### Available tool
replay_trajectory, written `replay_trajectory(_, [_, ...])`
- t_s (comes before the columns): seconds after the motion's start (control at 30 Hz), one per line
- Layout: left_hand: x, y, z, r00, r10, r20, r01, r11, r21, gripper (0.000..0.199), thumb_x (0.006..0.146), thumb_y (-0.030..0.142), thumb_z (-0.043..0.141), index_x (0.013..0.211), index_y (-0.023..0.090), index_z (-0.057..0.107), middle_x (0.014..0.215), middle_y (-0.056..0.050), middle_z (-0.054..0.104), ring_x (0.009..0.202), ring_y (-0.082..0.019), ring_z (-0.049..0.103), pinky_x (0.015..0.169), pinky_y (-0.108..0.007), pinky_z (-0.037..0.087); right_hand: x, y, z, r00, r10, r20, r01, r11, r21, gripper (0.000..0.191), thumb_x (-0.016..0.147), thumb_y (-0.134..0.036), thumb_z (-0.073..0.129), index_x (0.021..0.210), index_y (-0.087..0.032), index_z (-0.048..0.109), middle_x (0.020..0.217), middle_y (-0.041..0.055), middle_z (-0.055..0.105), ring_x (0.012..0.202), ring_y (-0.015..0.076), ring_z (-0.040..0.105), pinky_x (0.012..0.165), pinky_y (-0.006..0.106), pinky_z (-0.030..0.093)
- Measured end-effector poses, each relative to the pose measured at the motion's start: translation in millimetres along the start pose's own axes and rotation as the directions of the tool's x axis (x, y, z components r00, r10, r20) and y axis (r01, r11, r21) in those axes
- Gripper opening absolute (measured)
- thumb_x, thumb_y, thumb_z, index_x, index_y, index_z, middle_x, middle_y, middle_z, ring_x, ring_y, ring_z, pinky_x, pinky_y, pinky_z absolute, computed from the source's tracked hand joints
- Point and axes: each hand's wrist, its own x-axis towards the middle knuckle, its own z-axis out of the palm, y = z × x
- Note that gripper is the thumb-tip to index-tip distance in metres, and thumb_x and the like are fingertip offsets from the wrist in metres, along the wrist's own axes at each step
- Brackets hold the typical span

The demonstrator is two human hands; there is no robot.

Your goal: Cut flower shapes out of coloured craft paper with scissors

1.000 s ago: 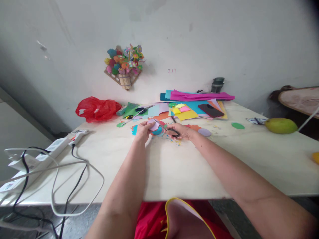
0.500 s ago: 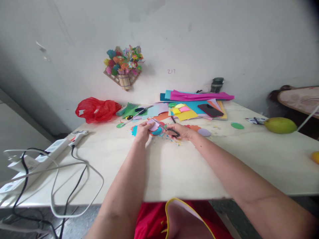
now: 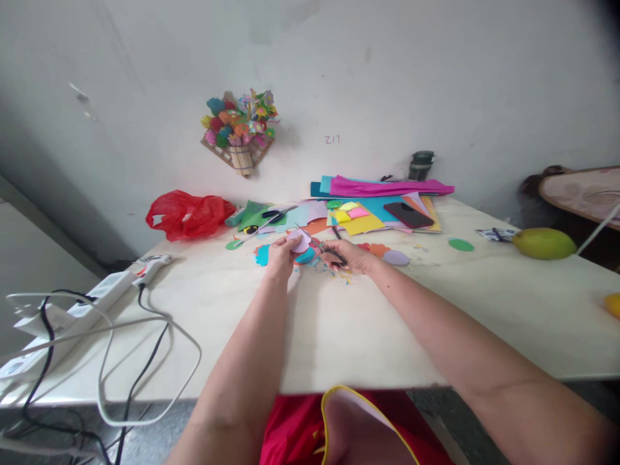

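Around the lilac paper piece (image 3: 302, 242), two bare hands are set above a pale surface (image 3: 358, 336). The left hand (image 3: 281, 257), at the left edge of the lilac paper piece, has its grip pinched closed on the paper. The right hand (image 3: 351, 256), to the right of it, has its grip wrapped about the black handles of the scissors (image 3: 338, 256); how far the blades part cannot be told at this size. The governing relation is as follows: the lilac paper piece lies leftward of the right grip and a little farther off, and the long axis of the scissors runs obliquely the same way. Whether a blade touches the paper is unclear. The lilac paper piece appears roundish, with no distinct long axis; the left hand is the nearer, being in contact with it. Left of it lies a blue scalloped piece (image 3: 262, 255); to its right lie an orange scalloped piece (image 3: 380, 249) and a lilac oval (image 3: 396, 258). Small scraps (image 3: 346, 278) are strewn to its near right; beyond it, also rightward, rests a yellow sheet (image 3: 367, 224).
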Motion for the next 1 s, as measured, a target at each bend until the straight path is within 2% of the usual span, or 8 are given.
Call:
replay_trajectory(0.1, [0.0, -1.3, 2.8, 0.999, -0.019, -0.029, 0.019, 1.0, -0.019, 0.031, 0.047, 0.021, 0.09, 0.069, 0.012, 0.069, 0.069, -0.008, 0.07, 0.066, -0.02, 0.068, 0.064, -0.032, 0.056, 0.3, 1.1, -0.6, 1.0, -0.013, -0.006, 0.013, 1.0, 0.007, 0.025, 0.075, -0.034, 0.075, 0.082, -0.016, 0.06, 0.048, -0.0075, 0.053, 0.037, 0.0063, 0.046, 0.034, 0.018, 0.025])
replay_trajectory(0.2, [-3.6, -1.7, 10.3, 0.995, -0.026, -0.1, 0.022, 0.999, -0.033, 0.032, 0.046, 0.021, 0.09, 0.068, 0.013, 0.068, 0.066, -0.006, 0.069, 0.065, -0.019, 0.068, 0.063, -0.031, 0.056, 2.4, 5.0, -1.7, 1.0, -0.014, -0.028, 0.013, 1.0, -0.012, 0.028, 0.075, -0.036, 0.076, 0.086, -0.015, 0.061, 0.051, -0.0059, 0.057, 0.038, 0.0067, 0.048, 0.033, 0.017, 0.022])
replay_trajectory(0.47, [-17.0, -4.2, 28.9, 0.976, 0.016, -0.219, -0.032, 0.997, -0.066, 0.034, 0.043, 0.026, 0.088, 0.065, 0.015, 0.065, 0.059, 0.0, 0.064, 0.056, -0.014, 0.062, 0.058, -0.026, 0.051, 7.6, 12.7, 1.9, 0.996, -0.073, -0.054, 0.074, 0.997, 0.015, 0.033, 0.076, -0.041, 0.079, 0.081, -0.015, 0.058, 0.056, -0.0032, 0.061, 0.038, 0.0064, 0.051, 0.027, 0.015, 0.022])
replay_trajectory(0.73, [-20.7, -9.6, 34.1, 0.968, 0.049, -0.247, -0.065, 0.996, -0.056, 0.029, 0.052, 0.026, 0.085, 0.059, 0.016, 0.059, 0.056, 0.003, 0.06, 0.054, -0.012, 0.059, 0.058, -0.024, 0.048, 3.3, 5.8, 11.9, 0.993, -0.069, -0.096, 0.074, 0.996, 0.047, 0.03, 0.081, -0.039, 0.077, 0.076, -0.016, 0.057, 0.053, -0.0028, 0.061, 0.037, 0.0069, 0.052, 0.026, 0.014, 0.026])
replay_trajectory(1.0, [-26.5, -11.5, 39.5, 0.961, 0.004, -0.276, -0.033, 0.994, -0.101, 0.03, 0.054, 0.025, 0.085, 0.062, 0.017, 0.056, 0.056, 0.003, 0.06, 0.052, -0.011, 0.059, 0.059, -0.024, 0.049, 5.2, 9.7, 15.3, 0.984, -0.093, -0.153, 0.105, 0.992, 0.072, 0.032, 0.078, -0.039, 0.079, 0.077, -0.015, 0.058, 0.053, -0.0027, 0.062, 0.037, 0.0077, 0.053, 0.026, 0.015, 0.028])
